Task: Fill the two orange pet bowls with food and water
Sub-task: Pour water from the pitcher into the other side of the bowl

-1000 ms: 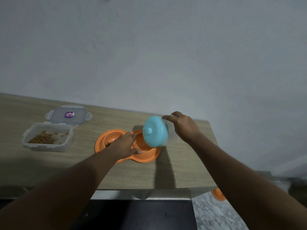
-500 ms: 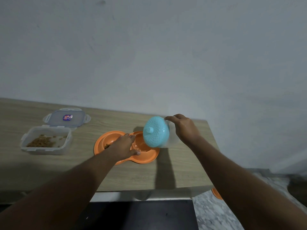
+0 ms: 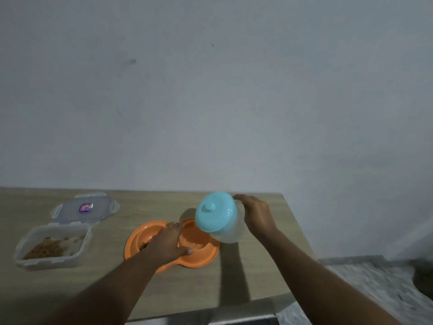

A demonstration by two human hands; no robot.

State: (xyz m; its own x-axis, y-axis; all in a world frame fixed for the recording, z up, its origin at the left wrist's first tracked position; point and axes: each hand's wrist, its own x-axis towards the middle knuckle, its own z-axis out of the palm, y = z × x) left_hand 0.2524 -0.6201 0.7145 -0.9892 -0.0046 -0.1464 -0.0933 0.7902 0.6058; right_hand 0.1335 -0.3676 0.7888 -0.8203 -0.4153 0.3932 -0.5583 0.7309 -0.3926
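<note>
An orange double pet bowl [image 3: 203, 262] lies on the wooden table [image 3: 257, 273]. Its left bowl [image 3: 145, 233] holds some brown kibble; the right bowl [image 3: 194, 240] shows a wet orange inside. My left hand [image 3: 167, 243] rests flat on the middle of the double bowl, fingers spread, steadying it. My right hand [image 3: 256, 213] grips a clear jug with a turquoise lid [image 3: 215, 212], tilted over the right bowl with the lid toward me.
A clear food container [image 3: 50, 248] with kibble sits at the left, its lid [image 3: 85, 208] lying behind it. The table's right edge is just past my right hand; speckled floor [image 3: 365, 292] lies beyond. A plain wall stands behind.
The view has tilted up, so everything sits lower in frame. The jug stays tilted over the right bowl and both hands keep their places.
</note>
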